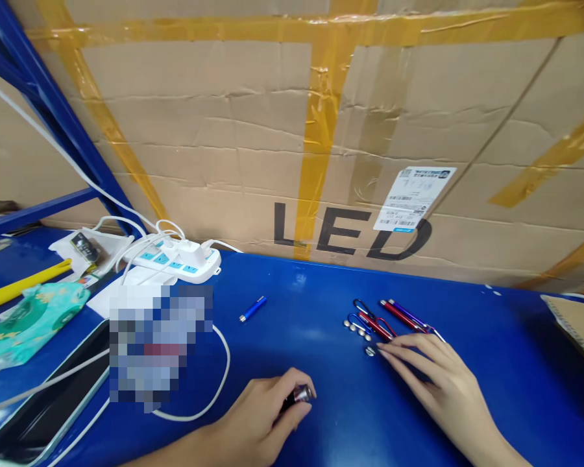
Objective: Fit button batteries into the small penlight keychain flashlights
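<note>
My left hand (267,415) is closed round a short dark cylinder with a shiny metal end (302,394), much of it hidden by the fingers. Over to the right, my right hand (433,373) hovers low with its fingers stretched out, their tips beside a small dark, shiny metal piece (369,351). Just beyond those fingers lie slim red tubes (403,316), a purple one (409,312) and several carabiner clips (360,321). Several small round silver pieces (353,327) sit beside the clips. A short blue tube (253,309) lies apart, farther left.
A large taped cardboard box (224,130) walls off the back of the blue table (292,279). On the left are a white power strip (175,259) with cables, a dark tray-like object (53,402), a green packet (39,318) and a blurred-out patch. Another cardboard piece (574,331) stands right.
</note>
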Available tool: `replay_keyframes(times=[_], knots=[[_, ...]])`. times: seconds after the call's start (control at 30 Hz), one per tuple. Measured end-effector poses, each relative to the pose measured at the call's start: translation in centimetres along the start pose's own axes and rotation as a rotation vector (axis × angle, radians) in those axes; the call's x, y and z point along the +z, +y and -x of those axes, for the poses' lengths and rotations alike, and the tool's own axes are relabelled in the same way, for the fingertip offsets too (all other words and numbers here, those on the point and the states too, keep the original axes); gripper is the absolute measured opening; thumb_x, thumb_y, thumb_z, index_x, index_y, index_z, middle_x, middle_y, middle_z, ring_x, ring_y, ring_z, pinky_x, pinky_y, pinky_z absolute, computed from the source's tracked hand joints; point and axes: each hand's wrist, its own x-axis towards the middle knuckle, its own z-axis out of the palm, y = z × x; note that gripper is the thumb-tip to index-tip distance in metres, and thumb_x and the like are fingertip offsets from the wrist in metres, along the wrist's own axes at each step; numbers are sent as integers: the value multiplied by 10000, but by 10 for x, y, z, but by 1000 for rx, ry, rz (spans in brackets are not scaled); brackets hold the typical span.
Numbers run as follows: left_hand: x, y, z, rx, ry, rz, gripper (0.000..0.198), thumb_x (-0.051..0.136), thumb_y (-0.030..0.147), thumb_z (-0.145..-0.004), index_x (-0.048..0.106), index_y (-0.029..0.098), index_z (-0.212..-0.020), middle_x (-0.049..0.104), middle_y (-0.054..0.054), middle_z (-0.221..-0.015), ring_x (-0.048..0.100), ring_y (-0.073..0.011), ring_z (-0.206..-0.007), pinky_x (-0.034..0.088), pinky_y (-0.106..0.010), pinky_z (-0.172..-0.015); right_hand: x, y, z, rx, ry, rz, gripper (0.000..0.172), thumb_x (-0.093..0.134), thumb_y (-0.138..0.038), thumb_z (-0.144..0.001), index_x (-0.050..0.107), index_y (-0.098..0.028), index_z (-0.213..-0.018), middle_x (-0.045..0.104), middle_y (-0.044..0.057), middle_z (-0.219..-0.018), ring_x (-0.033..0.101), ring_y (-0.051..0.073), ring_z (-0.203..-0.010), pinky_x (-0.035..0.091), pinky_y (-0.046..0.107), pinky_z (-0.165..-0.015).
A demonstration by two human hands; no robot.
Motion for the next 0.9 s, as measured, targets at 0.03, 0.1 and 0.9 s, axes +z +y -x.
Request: replay_keyframes(times=[0.03, 0.1, 0.9], knots=[[1, 1, 0, -4, -4, -9, 127, 355, 216, -928, 463, 216, -995, 567, 30, -727, 532, -115, -641, 400, -190, -627, -2, -4, -1, 7, 17, -26, 176, 528, -270, -900, 701, -236, -904, 676, 41, -843, 623, 172, -779, 493, 307, -693], [2, 4, -1, -9, -16, -18, 124, 337, 192, -922, 434, 223, -992, 562, 30, -743, 526, -116, -644, 398, -192, -622, -5, -14, -3, 18, 39, -89, 166, 541, -242, -891, 705, -238, -914, 682, 41, -835, 626, 164, -762, 506, 292, -672], [35, -12, -16, 322, 162, -20, 262, 265, 298, -989, 510, 206, -996, 546, 5, -666, 509, -130, -594, 401, -198, -553, 2, -72, -24, 617, -362, -928, 124, 714, -306, -737, 732, -207, -665, 677, 13, -637, 563, 99, -531, 444, 200, -492]])
